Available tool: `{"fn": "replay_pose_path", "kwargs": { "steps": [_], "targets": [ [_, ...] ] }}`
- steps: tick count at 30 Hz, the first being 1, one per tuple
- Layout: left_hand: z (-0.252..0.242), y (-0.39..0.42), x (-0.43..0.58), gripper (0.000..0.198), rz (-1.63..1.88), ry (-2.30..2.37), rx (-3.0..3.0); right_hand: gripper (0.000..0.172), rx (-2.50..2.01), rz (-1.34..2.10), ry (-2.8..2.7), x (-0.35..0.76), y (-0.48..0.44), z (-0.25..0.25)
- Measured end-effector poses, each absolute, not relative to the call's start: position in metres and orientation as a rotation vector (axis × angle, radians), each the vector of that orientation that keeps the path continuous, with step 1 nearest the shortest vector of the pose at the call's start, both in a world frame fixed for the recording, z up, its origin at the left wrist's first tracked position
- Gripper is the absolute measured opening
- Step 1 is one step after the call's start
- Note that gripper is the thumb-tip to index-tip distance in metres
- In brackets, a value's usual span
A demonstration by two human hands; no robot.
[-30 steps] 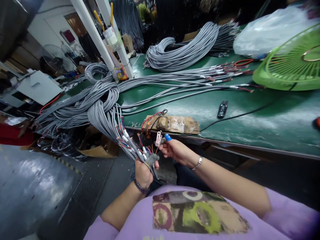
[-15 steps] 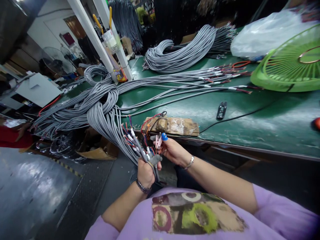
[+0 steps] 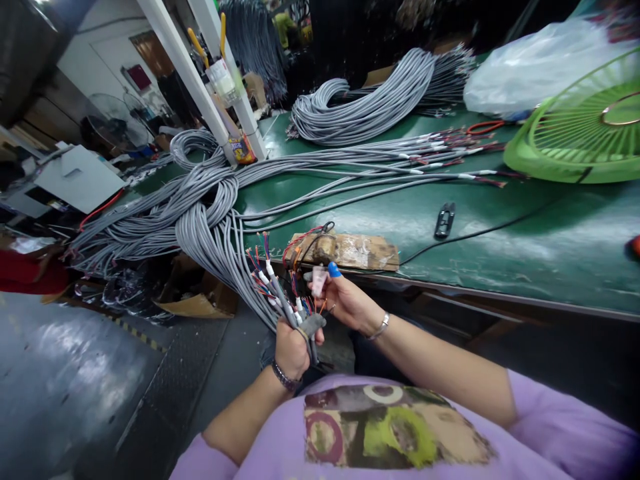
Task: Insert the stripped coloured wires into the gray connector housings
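Observation:
My left hand (image 3: 291, 348) is closed round a bunch of grey cables (image 3: 286, 305) just off the bench's front edge. The cables' upper ends have white bands and fan out into thin red, blue and orange wires. A grey cover sits on this thumb. Close to the wire ends on the right is my right hand (image 3: 349, 303), its blue-capped thumb raised apart from the fingers. Something pinkish-white and blurred (image 3: 319, 281) is at its fingers, perhaps a wrap. Orange wires (image 3: 321, 307) stand just below them; whether the fingers touch these is unclear.
A wooden block (image 3: 350, 252) with a red wire lies on the green bench (image 3: 370, 213) by its front edge. Behind it are long grey cables, a cable coil (image 3: 365, 107), a black snipper (image 3: 444, 221), a green fan (image 3: 575, 127) and a plastic bag (image 3: 525, 67). A post (image 3: 200, 87) rises left.
My right thumb has lifted slightly away from the fingers, and the pinkish-white thing has turned and blurred. My left hand keeps its hold on the cables.

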State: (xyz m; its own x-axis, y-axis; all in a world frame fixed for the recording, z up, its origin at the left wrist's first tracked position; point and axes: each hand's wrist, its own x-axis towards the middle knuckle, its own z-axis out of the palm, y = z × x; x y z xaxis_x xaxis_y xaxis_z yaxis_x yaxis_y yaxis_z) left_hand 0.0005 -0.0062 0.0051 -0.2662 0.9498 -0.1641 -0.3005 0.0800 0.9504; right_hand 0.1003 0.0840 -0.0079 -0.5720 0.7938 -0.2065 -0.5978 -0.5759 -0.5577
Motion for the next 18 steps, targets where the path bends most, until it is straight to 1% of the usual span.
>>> {"fn": "replay_pose_path", "kwargs": {
  "steps": [3,6,11,13,18],
  "targets": [
    [0.007,-0.010,-0.001,0.023,1.450,1.247,0.745,0.035,-0.568,2.180,-0.623,0.103,0.084,-0.003],
    [0.011,-0.010,-0.002,0.023,1.475,1.243,0.702,0.031,-0.594,2.119,-0.713,0.104,0.083,0.001],
    [0.017,-0.004,-0.002,0.021,1.479,1.220,0.660,0.042,-0.623,2.017,-0.784,0.104,0.082,-0.003],
    [0.018,-0.002,-0.001,0.021,1.461,1.234,0.653,0.044,-0.640,1.977,-0.828,0.104,0.082,-0.006],
    [0.016,0.000,0.000,0.022,1.425,1.232,0.661,0.041,-0.592,2.128,-0.699,0.100,0.087,-0.010]
  ]
}}
